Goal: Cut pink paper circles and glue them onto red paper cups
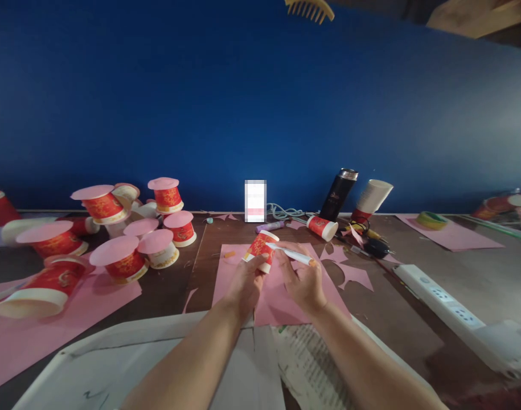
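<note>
My left hand (246,283) holds a small red and white paper cup (260,249), tilted, above a pink paper sheet (274,296) on the brown table. My right hand (302,280) grips a white pen (291,254) with an orange end; its other tip points at the cup's rim. Both hands are close together over the sheet.
Several red cups capped with pink paper discs (120,257) crowd the left. A cup (322,227) lies on its side, a black flask (339,194) and a cup stack (371,200) lean at the back. A white power strip (439,297) lies right, pink scraps (353,274) nearby.
</note>
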The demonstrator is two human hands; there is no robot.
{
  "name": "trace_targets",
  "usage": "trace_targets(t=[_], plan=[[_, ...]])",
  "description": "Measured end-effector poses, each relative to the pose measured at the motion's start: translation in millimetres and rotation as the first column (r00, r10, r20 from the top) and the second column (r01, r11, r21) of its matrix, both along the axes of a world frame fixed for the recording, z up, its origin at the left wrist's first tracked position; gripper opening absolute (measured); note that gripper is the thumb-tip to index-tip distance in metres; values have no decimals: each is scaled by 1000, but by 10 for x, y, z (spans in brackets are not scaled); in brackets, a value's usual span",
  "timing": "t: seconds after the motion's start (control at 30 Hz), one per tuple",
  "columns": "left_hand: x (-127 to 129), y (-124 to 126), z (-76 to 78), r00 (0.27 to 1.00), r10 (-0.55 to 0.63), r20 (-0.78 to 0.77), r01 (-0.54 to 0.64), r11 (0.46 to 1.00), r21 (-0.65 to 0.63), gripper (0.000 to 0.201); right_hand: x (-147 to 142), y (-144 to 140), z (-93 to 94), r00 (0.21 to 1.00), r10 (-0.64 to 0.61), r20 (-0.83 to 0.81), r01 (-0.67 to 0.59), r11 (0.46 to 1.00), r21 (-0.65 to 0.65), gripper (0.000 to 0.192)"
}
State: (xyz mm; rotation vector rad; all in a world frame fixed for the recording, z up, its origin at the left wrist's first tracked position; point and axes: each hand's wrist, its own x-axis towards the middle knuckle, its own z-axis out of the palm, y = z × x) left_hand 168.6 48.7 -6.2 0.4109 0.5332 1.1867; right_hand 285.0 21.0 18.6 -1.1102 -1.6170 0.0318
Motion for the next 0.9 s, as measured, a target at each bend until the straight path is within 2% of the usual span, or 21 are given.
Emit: trace_targets(t=[0.4,0.9], plan=[[3,-20,46,1000,17,-21,-18,1000,-9,22,-11,13,-36,1000,0,-4,0,1000,-25,16],[-8,9,119,993,110,43,-102,981,-168,13,-11,2,-17,1000,-29,10,29,999,-46,16]])
